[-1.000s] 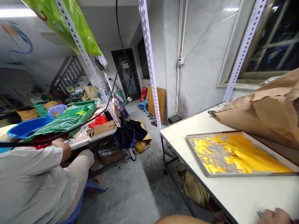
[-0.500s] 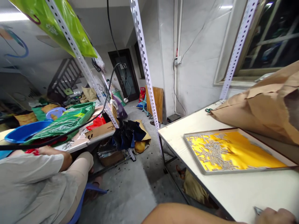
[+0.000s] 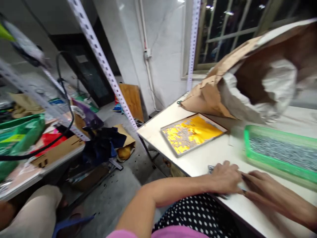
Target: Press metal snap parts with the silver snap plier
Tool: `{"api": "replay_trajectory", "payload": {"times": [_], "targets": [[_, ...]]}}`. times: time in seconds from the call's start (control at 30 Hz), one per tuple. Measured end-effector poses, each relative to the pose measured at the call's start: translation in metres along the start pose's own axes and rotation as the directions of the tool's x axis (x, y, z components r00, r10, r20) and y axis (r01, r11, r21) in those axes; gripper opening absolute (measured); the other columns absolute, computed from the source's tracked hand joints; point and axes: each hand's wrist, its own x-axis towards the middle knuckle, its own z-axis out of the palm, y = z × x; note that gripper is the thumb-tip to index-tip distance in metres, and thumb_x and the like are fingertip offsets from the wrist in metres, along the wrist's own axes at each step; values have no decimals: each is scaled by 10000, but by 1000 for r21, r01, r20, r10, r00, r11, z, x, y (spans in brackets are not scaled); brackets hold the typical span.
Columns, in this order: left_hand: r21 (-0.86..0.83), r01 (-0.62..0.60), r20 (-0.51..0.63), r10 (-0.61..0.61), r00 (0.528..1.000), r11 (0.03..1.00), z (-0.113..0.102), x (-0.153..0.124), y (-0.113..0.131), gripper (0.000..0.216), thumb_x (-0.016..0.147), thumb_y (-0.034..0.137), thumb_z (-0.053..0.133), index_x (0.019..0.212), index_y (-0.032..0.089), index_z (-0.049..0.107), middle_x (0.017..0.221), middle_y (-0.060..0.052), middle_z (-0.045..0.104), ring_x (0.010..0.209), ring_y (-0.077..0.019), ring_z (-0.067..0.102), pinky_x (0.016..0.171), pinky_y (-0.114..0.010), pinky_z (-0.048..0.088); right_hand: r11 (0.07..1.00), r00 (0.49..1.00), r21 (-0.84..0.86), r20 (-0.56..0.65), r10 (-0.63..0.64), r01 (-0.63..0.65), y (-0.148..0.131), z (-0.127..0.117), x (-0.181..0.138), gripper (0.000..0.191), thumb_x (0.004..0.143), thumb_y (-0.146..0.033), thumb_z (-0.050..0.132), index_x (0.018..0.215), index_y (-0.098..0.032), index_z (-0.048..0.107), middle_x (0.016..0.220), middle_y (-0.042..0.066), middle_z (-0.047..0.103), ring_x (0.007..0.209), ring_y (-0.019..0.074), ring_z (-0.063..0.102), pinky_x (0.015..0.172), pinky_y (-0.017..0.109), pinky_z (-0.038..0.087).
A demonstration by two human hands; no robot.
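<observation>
My left hand is over the near edge of the white table, its fingers curled down. A small grey metal piece shows just beyond its knuckles; whether the hand grips it is hidden. My right hand meets it from the right, fingers and thumb brought together near the left fingertips. Blur hides what lies between the two hands. Right of them stands a green plastic basket full of small grey metal parts. Farther back, a shallow tray lined in yellow has many thin metal pieces scattered in it.
A large brown paper sack lies open behind the tray on the white table. A perforated metal post rises at the table's left corner. Across the aisle, another person's leg shows beside a cluttered bench.
My view has swung right and down. The tray now appears farther left, and the green basket, my lap and both hands have come into sight. Earlier only one hand showed, at the bottom edge.
</observation>
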Motion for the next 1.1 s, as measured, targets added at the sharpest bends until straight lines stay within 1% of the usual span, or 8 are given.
{"api": "replay_trajectory", "payload": {"times": [0.1,0.3,0.4,0.57,0.7,0.77,0.97,1.1], "targets": [[2,11,-43,-11,999,1000,3,1,2,373,885,450,569,1007,108,654,1083,-123,601,1080,-274,500,787,-372,495,998,984,-33,169,58,-53,5,-6,2,251,859,-457,570,945,-249,682,843,130,639,753,245,635,647,379,494],[23,-28,-86,30,996,999,10,1,4,265,916,392,569,947,141,648,1006,-80,622,1047,-241,522,809,-349,490,979,981,-187,156,113,-83,-25,-13,0,251,944,-370,480,835,-203,632,764,74,603,720,228,609,663,359,458],[23,-18,-87,20,996,1000,6,0,2,247,911,394,579,975,164,643,1020,-73,626,1056,-244,523,824,-352,491,969,975,-214,157,157,-121,-33,-18,-2,244,945,-362,485,904,-177,639,813,85,608,783,239,598,704,358,462],[37,54,-173,-47,984,998,12,-9,11,352,886,336,622,1171,134,570,1194,-110,609,1137,-261,530,962,-392,463,973,954,-136,215,211,-184,-25,-41,4,523,847,-536,600,1169,-125,612,1010,153,611,923,285,564,792,397,475],[38,31,-294,-18,956,999,33,-30,31,427,927,272,560,1313,110,478,1451,-138,465,1359,-282,399,1121,-422,345,970,932,-6,275,237,-244,-13,-53,8,459,959,-493,403,1155,-154,641,1007,135,642,925,251,582,845,382,458],[3,-18,-323,18,946,1000,42,-40,40,480,931,344,556,1348,129,451,1481,-125,442,1396,-287,358,1142,-441,321,959,924,-26,263,278,-281,-10,-51,9,392,981,-387,371,1139,-162,651,1003,121,650,937,233,583,855,353,445],[-71,-108,-346,76,935,992,48,-50,47,429,964,434,464,1300,169,501,1329,-97,585,1358,-250,422,1151,-449,305,893,898,-247,137,417,-377,-4,-34,21,225,926,-208,471,964,-134,681,935,111,642,916,237,547,816,334,414],[-80,-118,-379,79,922,990,51,-49,45,490,956,467,465,1324,144,486,1360,-112,558,1375,-264,389,1166,-461,267,899,903,-206,111,414,-387,-23,-37,39,245,927,-167,476,1071,-126,670,995,121,629,916,217,551,792,308,418]]}}
